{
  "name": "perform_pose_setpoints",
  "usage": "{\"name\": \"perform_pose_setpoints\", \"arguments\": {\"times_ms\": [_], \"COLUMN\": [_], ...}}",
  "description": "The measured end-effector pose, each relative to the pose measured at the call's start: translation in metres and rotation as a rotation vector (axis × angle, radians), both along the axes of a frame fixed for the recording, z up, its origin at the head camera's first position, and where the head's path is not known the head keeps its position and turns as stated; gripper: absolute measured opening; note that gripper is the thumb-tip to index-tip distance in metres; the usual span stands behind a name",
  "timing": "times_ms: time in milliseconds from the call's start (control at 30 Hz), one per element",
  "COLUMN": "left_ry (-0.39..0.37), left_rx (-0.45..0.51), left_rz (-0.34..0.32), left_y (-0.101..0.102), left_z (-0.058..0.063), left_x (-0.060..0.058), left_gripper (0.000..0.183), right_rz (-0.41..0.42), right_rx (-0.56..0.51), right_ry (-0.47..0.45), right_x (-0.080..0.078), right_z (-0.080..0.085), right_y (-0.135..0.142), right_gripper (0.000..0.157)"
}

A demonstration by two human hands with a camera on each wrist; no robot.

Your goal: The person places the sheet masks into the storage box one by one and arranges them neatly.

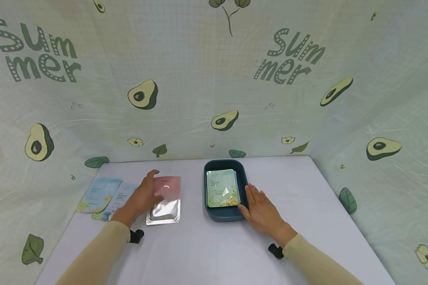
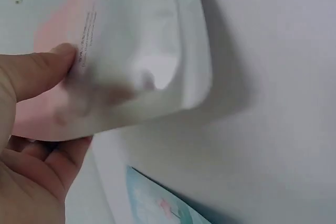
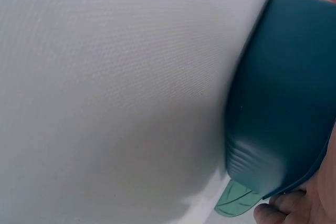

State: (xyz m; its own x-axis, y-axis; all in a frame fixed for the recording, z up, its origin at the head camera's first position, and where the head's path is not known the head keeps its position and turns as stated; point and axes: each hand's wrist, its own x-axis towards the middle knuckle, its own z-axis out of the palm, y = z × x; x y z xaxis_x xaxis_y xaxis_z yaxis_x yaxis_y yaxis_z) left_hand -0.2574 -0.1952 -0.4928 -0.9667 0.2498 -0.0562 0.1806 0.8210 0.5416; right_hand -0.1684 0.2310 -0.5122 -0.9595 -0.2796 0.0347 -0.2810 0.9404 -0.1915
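A pink and silver sheet mask packet is pinched by my left hand. In the left wrist view, the thumb lies on the face of the packet and the other fingers are behind it; its edge casts a shadow on the table. My right hand rests at the right side of a dark blue tray, its fingers straight along the rim. Inside the tray lies a small stack of packets, a green one on top. The right wrist view shows the outer wall of the tray.
Two light blue packets, one farther left and one partly under the left forearm, overlap at the table's left edge. The white table meets a printed cloth backdrop behind and at the right.
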Motion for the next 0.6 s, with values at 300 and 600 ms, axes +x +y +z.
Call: {"name": "perform_pose_setpoints", "arguments": {"times_ms": [300, 600], "left_ry": [-0.137, -0.233], "left_rx": [0.195, 0.245], "left_rz": [0.061, 0.046], "left_y": [0.0036, -0.0001], "left_z": [0.0098, 0.0082], "left_x": [0.0037, 0.0055], "left_gripper": [0.052, 0.067], "right_rz": [-0.001, -0.002], "right_rx": [0.006, 0.0], "right_ry": [0.024, 0.03], "right_x": [-0.0001, 0.0008], "right_z": [-0.0011, -0.0016], "right_y": [-0.0001, -0.0005], "right_gripper": [0.08, 0.08]}}
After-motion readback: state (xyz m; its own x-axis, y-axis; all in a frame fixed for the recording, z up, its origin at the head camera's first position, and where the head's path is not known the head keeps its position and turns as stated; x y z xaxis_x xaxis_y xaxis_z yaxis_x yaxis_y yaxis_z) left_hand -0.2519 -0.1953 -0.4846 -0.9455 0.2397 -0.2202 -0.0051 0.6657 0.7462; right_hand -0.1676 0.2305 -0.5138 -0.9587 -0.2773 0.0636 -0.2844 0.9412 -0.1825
